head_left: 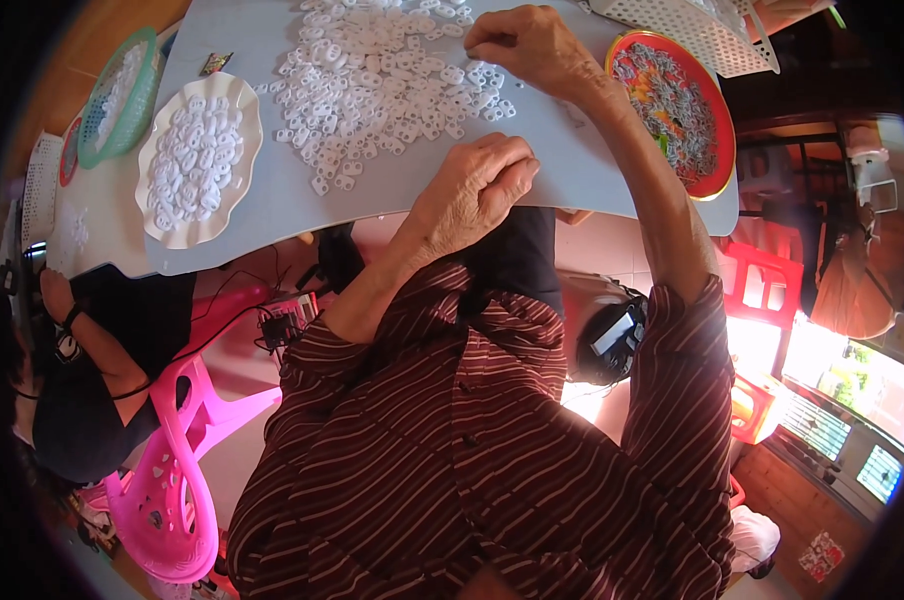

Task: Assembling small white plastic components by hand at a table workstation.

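Observation:
A wide pile of small white plastic rings lies spread on the pale grey table. My right hand reaches across to the pile's right edge, fingers curled with the tips down among the rings; what they pinch is hidden. My left hand rests at the table's near edge just below the pile, its fingers closed into a loose fist with nothing showing in it. Both sleeves are brown with thin stripes.
A white scalloped plate of white rings and a green basket stand at the left. At the right are a red round dish of greyish pieces and a white perforated tray. Another person in black and a pink chair are at lower left, with red stools on the right.

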A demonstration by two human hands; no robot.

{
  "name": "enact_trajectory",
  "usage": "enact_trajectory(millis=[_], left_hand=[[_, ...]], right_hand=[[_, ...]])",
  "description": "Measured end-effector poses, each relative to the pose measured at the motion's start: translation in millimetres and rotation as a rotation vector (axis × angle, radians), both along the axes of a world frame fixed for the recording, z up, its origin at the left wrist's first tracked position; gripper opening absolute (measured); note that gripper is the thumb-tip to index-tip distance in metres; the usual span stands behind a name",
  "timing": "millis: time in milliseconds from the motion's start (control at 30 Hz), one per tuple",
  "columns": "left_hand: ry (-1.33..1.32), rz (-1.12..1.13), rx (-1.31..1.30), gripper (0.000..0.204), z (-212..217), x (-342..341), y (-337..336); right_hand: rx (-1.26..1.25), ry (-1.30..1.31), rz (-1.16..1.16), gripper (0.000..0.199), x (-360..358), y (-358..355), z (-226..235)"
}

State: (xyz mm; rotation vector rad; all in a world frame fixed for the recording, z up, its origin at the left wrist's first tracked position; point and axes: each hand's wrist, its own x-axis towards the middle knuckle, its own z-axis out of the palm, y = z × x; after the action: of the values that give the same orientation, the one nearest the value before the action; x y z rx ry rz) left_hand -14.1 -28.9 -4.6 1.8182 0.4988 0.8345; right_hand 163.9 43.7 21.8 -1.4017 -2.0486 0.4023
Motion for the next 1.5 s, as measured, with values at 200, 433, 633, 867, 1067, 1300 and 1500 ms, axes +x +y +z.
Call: enact_trajectory(millis=[200,433,633,867,1067,1300,1500], left_hand=[[-0.004,0.005,0.042,0.011,-3.4,-1.2,1.1],[-0.019,0.012,0.064,0.01,-7.4,-1.4,1.8],[-0.035,0.036,0.096,0.011,-5.2,-1.3,1.2],[0.014,0.018,-0.002,0.013,-1.7,-2.7,-0.8],[0.018,0.029,0.015,0.007,-2.3,-1.9,0.1],[-0.016,0.037,0.063,0.015,-7.6,-1.1,2.7],[0.009,0.004,0.046,0.023,-6.4,-2.3,5.3]], right_hand=[[0.0,-0.186,0.067,0.016,-18.9,-3.7,-1.7],[0.034,-0.285,0.033,0.016,-26.0,-7.9,-2.6],[0.059,-0.31,0.025,0.015,-31.0,-7.4,-3.9],[0.022,-0.311,0.016,0.015,-39.9,-11.1,0.5],[0.146,-0.138,-0.03,0.012,-32.9,-15.7,2.0],[-0.085,-0.052,-0.154,0.017,0.4,-43.7,5.1],[-0.064,0.078,-0.226,0.025,10.9,-50.8,-0.9]])
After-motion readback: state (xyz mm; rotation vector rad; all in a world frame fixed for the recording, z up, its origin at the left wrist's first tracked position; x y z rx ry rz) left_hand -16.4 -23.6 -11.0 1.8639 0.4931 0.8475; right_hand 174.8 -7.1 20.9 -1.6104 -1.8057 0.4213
